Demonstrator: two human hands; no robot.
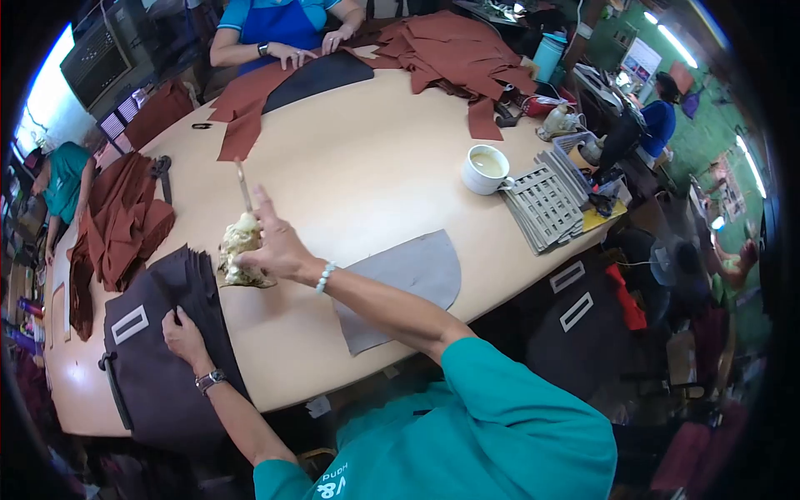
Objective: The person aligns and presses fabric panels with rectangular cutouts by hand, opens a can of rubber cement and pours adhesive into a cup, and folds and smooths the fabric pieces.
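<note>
My left hand [185,340], wearing a watch, rests on a stack of dark brown fabric pieces [158,367]. Its fingers lie on the top piece and look slightly bent. A white rectangular frame shape [119,336] shows on that piece, left of the hand. My right hand [283,248], with a beaded bracelet, is beside a lumpy pot crusted with cream-coloured glue [237,243]. Its fingers are spread at the pot's right side; whether they touch it is unclear. From the pot a brush handle [243,185] sticks up. Under my right forearm lies a grey rounded piece [417,279].
A white mug [486,170] stands beside stacked grey slotted pieces [546,208]. Reddish-brown pieces are heaped at left [125,225] and at the far side [458,50]. Across the table [333,183], a person in a blue apron handles fabric. Metal tools [162,177] lie near the left heap.
</note>
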